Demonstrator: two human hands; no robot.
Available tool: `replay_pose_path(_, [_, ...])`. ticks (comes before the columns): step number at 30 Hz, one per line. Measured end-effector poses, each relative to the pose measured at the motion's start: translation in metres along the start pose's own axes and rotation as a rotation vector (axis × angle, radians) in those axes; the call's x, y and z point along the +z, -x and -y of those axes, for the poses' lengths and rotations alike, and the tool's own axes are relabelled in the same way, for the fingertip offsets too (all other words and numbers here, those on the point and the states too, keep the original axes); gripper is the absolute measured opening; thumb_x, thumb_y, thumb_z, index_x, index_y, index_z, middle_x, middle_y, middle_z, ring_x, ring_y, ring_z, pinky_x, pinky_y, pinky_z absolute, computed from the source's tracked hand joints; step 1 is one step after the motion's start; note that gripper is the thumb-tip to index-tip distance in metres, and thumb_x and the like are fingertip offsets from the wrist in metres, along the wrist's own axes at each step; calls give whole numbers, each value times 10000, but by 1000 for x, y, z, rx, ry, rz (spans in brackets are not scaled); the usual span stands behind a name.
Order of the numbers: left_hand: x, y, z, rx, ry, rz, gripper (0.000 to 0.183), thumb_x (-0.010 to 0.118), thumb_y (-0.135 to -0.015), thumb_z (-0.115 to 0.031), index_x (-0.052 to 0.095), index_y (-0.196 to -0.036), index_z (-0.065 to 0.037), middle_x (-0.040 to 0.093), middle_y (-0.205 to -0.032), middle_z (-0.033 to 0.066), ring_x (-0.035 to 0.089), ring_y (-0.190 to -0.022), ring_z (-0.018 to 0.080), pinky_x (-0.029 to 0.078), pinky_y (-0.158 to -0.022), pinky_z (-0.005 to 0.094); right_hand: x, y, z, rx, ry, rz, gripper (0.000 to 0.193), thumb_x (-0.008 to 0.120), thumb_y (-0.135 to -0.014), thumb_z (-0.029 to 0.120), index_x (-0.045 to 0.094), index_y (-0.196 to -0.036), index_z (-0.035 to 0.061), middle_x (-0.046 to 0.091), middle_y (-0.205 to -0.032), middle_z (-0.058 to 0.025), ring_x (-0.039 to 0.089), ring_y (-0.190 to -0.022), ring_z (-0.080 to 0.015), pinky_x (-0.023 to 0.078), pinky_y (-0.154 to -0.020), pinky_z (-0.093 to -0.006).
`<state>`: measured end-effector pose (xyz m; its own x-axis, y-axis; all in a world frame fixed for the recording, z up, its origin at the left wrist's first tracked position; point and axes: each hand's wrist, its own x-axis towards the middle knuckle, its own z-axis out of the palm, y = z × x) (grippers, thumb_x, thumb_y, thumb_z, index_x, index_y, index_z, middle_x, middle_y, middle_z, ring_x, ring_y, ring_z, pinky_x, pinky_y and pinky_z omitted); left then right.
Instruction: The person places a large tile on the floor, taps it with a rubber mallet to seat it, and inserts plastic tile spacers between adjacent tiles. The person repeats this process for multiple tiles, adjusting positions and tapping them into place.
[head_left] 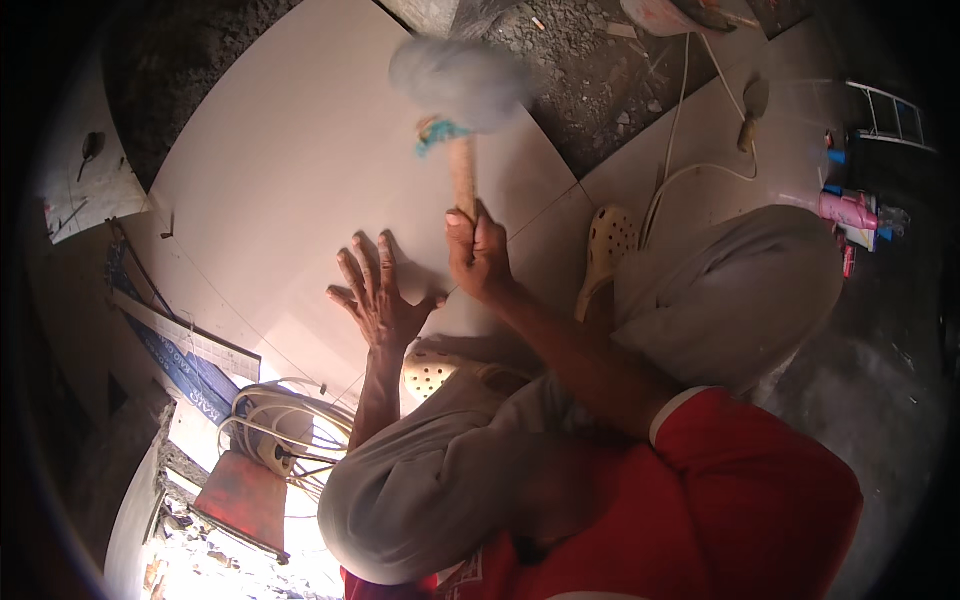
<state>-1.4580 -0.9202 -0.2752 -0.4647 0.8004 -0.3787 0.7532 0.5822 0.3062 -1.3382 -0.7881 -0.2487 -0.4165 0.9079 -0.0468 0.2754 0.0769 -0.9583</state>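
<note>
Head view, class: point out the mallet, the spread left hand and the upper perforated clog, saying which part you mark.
Mallet [462, 95]: head view, on its blurred grey head.
Left hand [384, 308]: head view, on the back of the hand.
Upper perforated clog [609, 244]: head view, on its holed top.

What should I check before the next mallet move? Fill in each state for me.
1. Grip: ok; the right hand is closed around the wooden handle.
2. Left hand away from the mallet head: ok; it is spread on the large tile, apart from it.
3. Gloves worn: not ok; both hands are bare.
4. Feet away from the mallet head: ok; the cream clogs sit apart from it.
5. Mallet head sound: cannot tell; it is blurred.
</note>
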Motion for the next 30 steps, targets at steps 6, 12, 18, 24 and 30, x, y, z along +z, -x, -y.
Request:
replay_pose_path(6, [3, 7, 1, 38, -28, -39, 1423, 985, -575, -601, 263, -1733, -198, 177, -1797, 219, 112, -1649, 482, 166, -1155, 855, 5, 8, -1, 85, 128, 29, 362, 578, -1134, 287, 584, -914, 0, 537, -680, -135, 546, -617, -271, 484, -621, -416])
replay_pose_path(12, [6, 1, 1, 36, -25, -63, 1433, 974, -570, -634, 265, -1733, -188, 181, -1794, 228, 110, -1645, 495, 155, -1151, 851, 5, 13, -25, 152, 354, 73, 395, 583, -1120, 328, 647, -954, -25, 628, -713, -202, 625, -610, -370, 510, -615, -454])
replay_pose_path(18, [6, -1, 5, 50, -1, -47, 1420, 963, -589, -641, 266, -1733, -170, 167, -1792, 246, 78, -1649, 508, 109, -1155, 856, 11, 19, -22, 135, 204, 130, 438, 633, -1082, 409, 643, -963, -13, 652, -688, -213, 684, -642, -411, 537, -619, -484])
replay_pose_path(24, [16, 7, 25, 71, -51, -2, 1301, 896, -728, -654, 251, -1734, -141, 135, -1785, 288, 52, -1655, 510, 89, -1190, 832, -2, 12, 5, -29, 171, 195, 379, 709, -1047, 383, 624, -949, 27, 614, -660, -154, 672, -612, -357, 522, -588, -463])
replay_pose_path(30, [13, 24, 46, 4, -16, 9, 1324, 826, -734, -776, 224, -1743, -166, 103, -1786, 307, 45, -1652, 526, 99, -1239, 789, -7, -13, 9, -25, 27, 256, 256, 695, -1013, 254, 607, -994, 14, 650, -737, -161, 685, -632, -363, 554, -615, -482])
